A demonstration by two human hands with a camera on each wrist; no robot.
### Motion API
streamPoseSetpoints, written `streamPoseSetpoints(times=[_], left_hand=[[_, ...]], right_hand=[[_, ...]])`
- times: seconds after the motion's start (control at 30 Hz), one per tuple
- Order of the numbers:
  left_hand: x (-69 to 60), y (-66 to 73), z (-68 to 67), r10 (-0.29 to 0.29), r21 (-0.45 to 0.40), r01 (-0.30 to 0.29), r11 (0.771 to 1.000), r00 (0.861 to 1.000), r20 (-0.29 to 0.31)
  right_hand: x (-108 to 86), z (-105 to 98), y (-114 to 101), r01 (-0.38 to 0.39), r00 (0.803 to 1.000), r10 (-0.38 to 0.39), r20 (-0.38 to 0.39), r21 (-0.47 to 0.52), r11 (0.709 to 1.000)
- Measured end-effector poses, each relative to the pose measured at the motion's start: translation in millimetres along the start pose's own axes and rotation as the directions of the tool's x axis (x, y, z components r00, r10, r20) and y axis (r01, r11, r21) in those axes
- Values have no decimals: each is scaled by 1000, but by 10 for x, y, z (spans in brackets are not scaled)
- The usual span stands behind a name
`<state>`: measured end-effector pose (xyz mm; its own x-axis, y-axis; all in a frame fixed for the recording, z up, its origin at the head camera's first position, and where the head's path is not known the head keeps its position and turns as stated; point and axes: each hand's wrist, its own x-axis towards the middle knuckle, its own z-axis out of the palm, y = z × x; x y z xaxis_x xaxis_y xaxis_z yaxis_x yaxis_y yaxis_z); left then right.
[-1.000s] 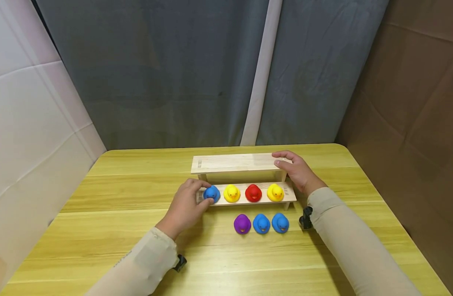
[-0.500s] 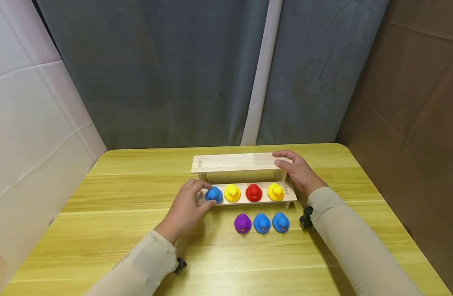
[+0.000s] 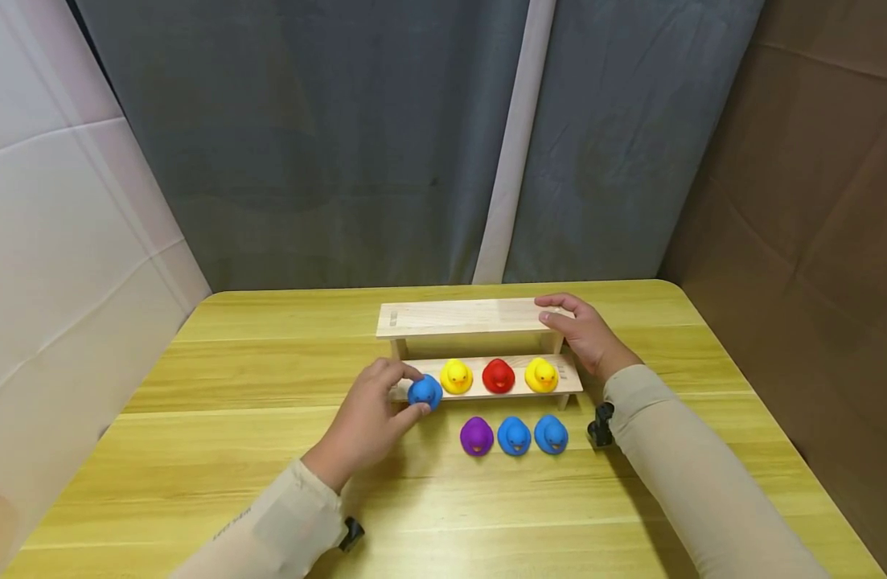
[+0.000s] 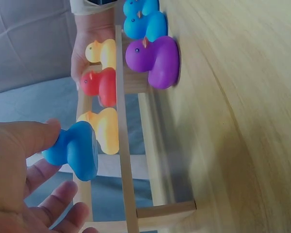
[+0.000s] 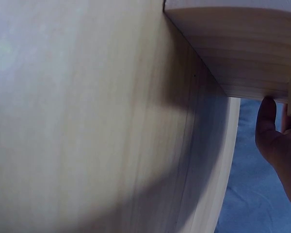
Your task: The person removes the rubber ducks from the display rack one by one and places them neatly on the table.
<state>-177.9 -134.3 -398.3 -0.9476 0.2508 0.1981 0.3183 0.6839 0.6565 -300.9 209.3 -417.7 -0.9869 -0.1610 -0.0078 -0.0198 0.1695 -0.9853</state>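
My left hand pinches a blue rubber duck between thumb and fingers, at the left end of the lower plank of a two-step wooden rack. In the left wrist view this duck is lifted off the plank, its flat underside showing. Two yellow ducks with a red duck between them sit on that lower step. At the rack's right end my right hand grips the upper plank, thumb at the front and fingers behind.
On the table in front of the rack stand a purple duck and two blue ducks in a row. A grey curtain hangs behind the table, with a brown cloth at the right.
The blue duck in my left hand has come off the lower plank and moved slightly right and toward me. My right hand stays on the rack.
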Motion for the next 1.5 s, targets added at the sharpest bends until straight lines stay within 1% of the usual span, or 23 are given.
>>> streamPoseSetpoints(times=[0.07,0.3,0.47,0.67,0.83,1.13,1.27,1.5], left_hand=[[-11,2,4,5,-7,-5,1000,1000,3],[-49,-2,38,54,-35,-54,998,999,1],[-77,-1,60,65,-54,-65,996,998,5],[-110,-6,101,70,-71,-68,995,997,31],[-145,-10,137,88,-65,-85,994,995,42],[-201,-52,223,68,-56,-64,996,995,68],[-211,-62,242,71,-54,-67,996,995,65],[-235,-82,266,77,-51,-73,996,994,81]], right_hand=[[1,-1,2,0,1000,0,0,-2,1000],[11,1,14,0,1000,0,-1,0,1000],[12,1,16,-7,1000,7,-1,0,1000],[14,1,16,-9,1000,9,-1,-6,1000],[15,-1,18,-10,1000,10,-1,-7,1000],[11,-1,25,-9,1000,9,0,-3,1000],[9,-3,27,-7,1000,7,-1,0,1000],[8,2,22,2,1000,-2,-1,-7,1000]])
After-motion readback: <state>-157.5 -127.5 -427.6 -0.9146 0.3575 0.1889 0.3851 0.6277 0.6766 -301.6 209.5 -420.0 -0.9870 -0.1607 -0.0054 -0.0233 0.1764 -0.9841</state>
